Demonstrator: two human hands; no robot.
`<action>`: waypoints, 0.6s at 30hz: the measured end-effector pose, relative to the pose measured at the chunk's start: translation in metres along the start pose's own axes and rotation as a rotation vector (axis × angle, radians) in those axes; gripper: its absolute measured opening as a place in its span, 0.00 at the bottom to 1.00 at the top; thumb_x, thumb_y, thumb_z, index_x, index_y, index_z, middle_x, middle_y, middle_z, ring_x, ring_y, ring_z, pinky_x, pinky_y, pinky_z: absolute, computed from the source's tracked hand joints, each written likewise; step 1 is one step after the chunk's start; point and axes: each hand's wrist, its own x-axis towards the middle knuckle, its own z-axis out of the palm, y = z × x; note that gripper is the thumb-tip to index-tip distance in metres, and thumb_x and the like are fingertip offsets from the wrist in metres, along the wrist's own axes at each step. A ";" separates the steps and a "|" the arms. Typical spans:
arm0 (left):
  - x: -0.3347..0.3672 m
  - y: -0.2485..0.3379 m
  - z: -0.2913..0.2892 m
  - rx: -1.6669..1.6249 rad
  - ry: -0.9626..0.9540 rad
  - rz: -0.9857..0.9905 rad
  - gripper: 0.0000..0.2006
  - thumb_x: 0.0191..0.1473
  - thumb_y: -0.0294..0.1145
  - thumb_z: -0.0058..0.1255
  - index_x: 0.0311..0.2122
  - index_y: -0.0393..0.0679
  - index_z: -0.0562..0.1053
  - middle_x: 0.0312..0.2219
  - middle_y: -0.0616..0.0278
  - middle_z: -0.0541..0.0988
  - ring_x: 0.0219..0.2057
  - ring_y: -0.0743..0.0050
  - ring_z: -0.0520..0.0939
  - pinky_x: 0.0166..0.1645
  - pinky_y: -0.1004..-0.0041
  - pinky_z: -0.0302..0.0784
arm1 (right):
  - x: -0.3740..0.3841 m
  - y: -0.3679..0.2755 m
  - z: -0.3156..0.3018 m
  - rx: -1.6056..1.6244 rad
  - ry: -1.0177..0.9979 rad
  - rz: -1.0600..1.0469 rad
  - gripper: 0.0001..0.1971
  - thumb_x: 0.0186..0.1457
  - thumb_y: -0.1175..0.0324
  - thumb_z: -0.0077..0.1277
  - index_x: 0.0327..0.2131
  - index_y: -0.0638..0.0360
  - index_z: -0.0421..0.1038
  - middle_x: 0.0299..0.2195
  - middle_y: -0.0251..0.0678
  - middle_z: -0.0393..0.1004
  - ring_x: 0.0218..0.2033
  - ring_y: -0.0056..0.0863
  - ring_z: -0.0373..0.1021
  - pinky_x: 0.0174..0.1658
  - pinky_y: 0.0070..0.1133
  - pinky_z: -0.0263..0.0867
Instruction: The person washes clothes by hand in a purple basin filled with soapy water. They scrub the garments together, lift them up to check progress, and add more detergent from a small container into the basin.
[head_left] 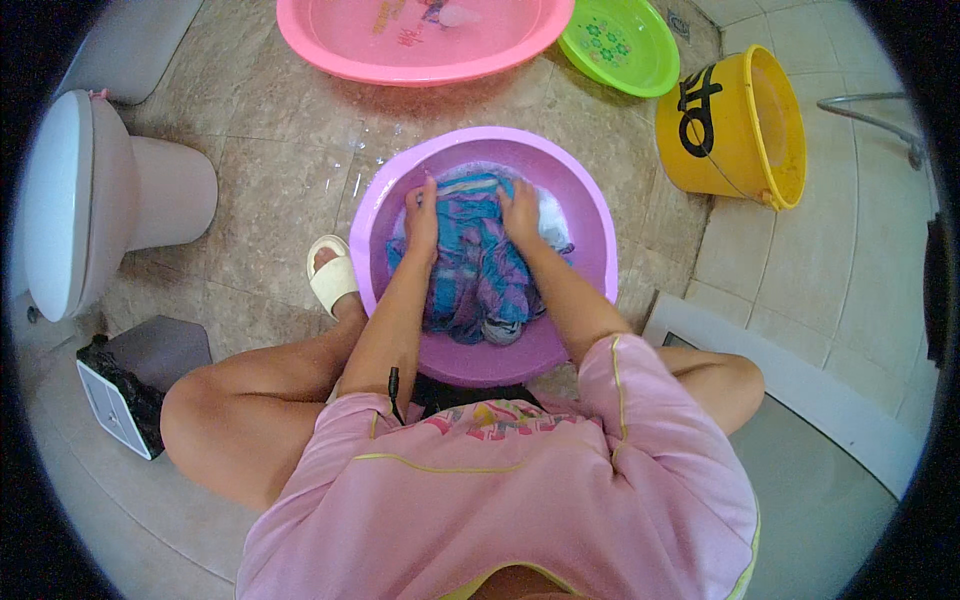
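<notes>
blue-purple plaid cloth (468,265) is held by left grip (421,218) and right grip (519,213); over purple basin's (597,205) far rim, water (488,169) could be splashed by vigorous rubbing.

Pink basin (430,75) cut off by top edge, purple basin (592,250) partly hidden beneath blue-purple cloth (465,270); right foot hidden

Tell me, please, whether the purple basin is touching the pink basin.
Apart: the head view plainly shows a strip of tiled floor between the rim of the purple basin and that of the pink basin.
</notes>
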 end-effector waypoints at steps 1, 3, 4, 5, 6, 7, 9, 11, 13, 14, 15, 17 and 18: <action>0.012 -0.011 -0.019 0.720 0.180 0.437 0.23 0.48 0.50 0.43 0.46 0.47 0.64 0.42 0.49 0.67 0.41 0.51 0.70 0.44 0.57 0.67 | -0.014 0.005 0.005 -0.154 -0.065 -0.167 0.19 0.48 0.60 0.42 0.39 0.65 0.63 0.37 0.57 0.65 0.41 0.44 0.63 0.45 0.33 0.57; 0.009 -0.023 -0.025 1.726 0.344 0.663 0.26 0.45 0.40 0.48 0.51 0.51 0.59 0.47 0.42 0.61 0.47 0.43 0.64 0.49 0.58 0.62 | -0.013 0.006 0.002 -0.125 -0.335 -0.173 0.17 0.47 0.63 0.42 0.38 0.65 0.64 0.34 0.55 0.67 0.37 0.45 0.64 0.42 0.34 0.58; 0.013 -0.023 -0.028 1.729 0.344 0.659 0.26 0.45 0.40 0.48 0.51 0.51 0.59 0.47 0.42 0.61 0.47 0.43 0.64 0.49 0.58 0.62 | -0.013 0.006 -0.001 -0.091 -0.599 -0.176 0.14 0.46 0.67 0.42 0.36 0.65 0.65 0.30 0.52 0.68 0.34 0.45 0.66 0.39 0.35 0.60; 0.022 -0.025 -0.032 1.759 0.259 0.601 0.26 0.46 0.41 0.47 0.51 0.50 0.59 0.48 0.45 0.61 0.48 0.46 0.64 0.50 0.59 0.60 | -0.002 0.008 -0.003 0.004 -0.702 -0.070 0.14 0.43 0.69 0.43 0.35 0.66 0.66 0.30 0.51 0.69 0.33 0.45 0.66 0.38 0.35 0.60; 0.033 -0.024 -0.034 1.791 0.165 0.549 0.26 0.47 0.41 0.45 0.52 0.48 0.58 0.49 0.47 0.60 0.48 0.49 0.63 0.51 0.59 0.59 | 0.010 0.005 -0.006 0.006 -0.692 -0.062 0.14 0.43 0.69 0.43 0.35 0.66 0.66 0.30 0.51 0.69 0.33 0.45 0.66 0.38 0.35 0.60; 0.052 -0.026 -0.045 1.796 0.166 0.553 0.26 0.47 0.41 0.45 0.52 0.48 0.58 0.49 0.47 0.60 0.48 0.49 0.63 0.51 0.59 0.59 | 0.021 -0.004 -0.008 -0.096 -0.553 0.015 0.14 0.42 0.69 0.44 0.34 0.66 0.66 0.30 0.52 0.69 0.33 0.45 0.65 0.39 0.35 0.60; 0.091 -0.032 -0.070 0.628 0.043 0.075 0.23 0.48 0.43 0.44 0.49 0.44 0.62 0.47 0.55 0.63 0.47 0.60 0.65 0.46 0.63 0.65 | 0.012 -0.030 -0.009 -0.030 0.033 0.038 0.12 0.38 0.70 0.46 0.30 0.65 0.67 0.33 0.52 0.66 0.36 0.47 0.62 0.40 0.35 0.58; 0.046 -0.017 -0.016 0.302 -0.089 0.047 0.24 0.47 0.44 0.45 0.49 0.45 0.61 0.47 0.58 0.64 0.46 0.63 0.66 0.47 0.65 0.65 | -0.014 -0.061 -0.025 0.160 0.032 -0.032 0.11 0.35 0.72 0.50 0.25 0.66 0.65 0.35 0.49 0.63 0.40 0.45 0.58 0.42 0.33 0.56; 0.021 -0.004 -0.005 0.033 -0.118 -0.105 0.27 0.47 0.46 0.46 0.51 0.45 0.59 0.45 0.63 0.66 0.45 0.67 0.67 0.51 0.69 0.60 | -0.046 -0.114 -0.042 0.273 -0.012 -0.257 0.12 0.34 0.70 0.52 0.25 0.64 0.64 0.32 0.46 0.64 0.38 0.43 0.61 0.42 0.33 0.57; 0.018 -0.010 -0.012 0.029 -0.110 -0.108 0.27 0.47 0.46 0.46 0.51 0.45 0.59 0.45 0.63 0.66 0.45 0.67 0.67 0.51 0.69 0.60 | -0.059 -0.125 -0.041 0.276 -0.020 -0.255 0.12 0.34 0.70 0.52 0.25 0.64 0.64 0.32 0.46 0.64 0.38 0.43 0.61 0.42 0.33 0.57; 0.012 -0.020 -0.009 0.037 -0.245 -0.002 0.25 0.48 0.46 0.44 0.49 0.43 0.61 0.43 0.61 0.67 0.44 0.67 0.68 0.49 0.70 0.62 | -0.068 -0.131 -0.042 0.310 -0.188 -0.352 0.12 0.34 0.68 0.52 0.25 0.62 0.65 0.30 0.44 0.65 0.36 0.42 0.63 0.42 0.33 0.58; 0.007 -0.029 0.008 0.057 -0.401 0.117 0.23 0.49 0.46 0.43 0.46 0.40 0.64 0.41 0.58 0.69 0.43 0.67 0.69 0.48 0.70 0.64 | -0.059 -0.103 -0.025 0.209 -0.388 -0.451 0.11 0.36 0.62 0.52 0.24 0.58 0.68 0.27 0.42 0.69 0.31 0.40 0.67 0.39 0.30 0.61; 0.009 -0.036 0.012 0.089 -0.265 0.083 0.22 0.50 0.45 0.42 0.46 0.40 0.64 0.40 0.58 0.69 0.42 0.67 0.70 0.47 0.70 0.65 | -0.035 -0.088 -0.021 0.145 -0.312 -0.266 0.11 0.38 0.61 0.50 0.25 0.58 0.69 0.27 0.43 0.70 0.30 0.41 0.67 0.37 0.30 0.62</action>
